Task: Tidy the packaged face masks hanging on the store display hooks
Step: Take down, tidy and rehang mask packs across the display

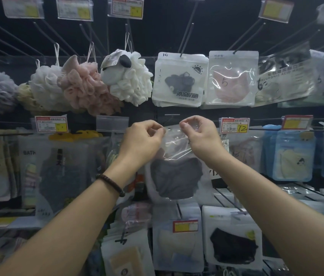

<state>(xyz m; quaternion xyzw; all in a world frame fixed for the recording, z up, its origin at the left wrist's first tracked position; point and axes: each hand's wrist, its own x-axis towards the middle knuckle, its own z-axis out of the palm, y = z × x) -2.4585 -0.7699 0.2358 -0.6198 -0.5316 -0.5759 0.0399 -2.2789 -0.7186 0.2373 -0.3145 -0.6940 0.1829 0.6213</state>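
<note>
Two hands pinch the top edge of a glossy clear pouch, left hand and right hand each clamped on a corner. Inside it sits a soft, dark grey mask. The pouch hangs directly below the white packet, right of the fluffy sheep-shaped sponge.

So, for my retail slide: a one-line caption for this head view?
Both hands pinch the top edge of a clear dark-mask pack at a display hook.
</note>
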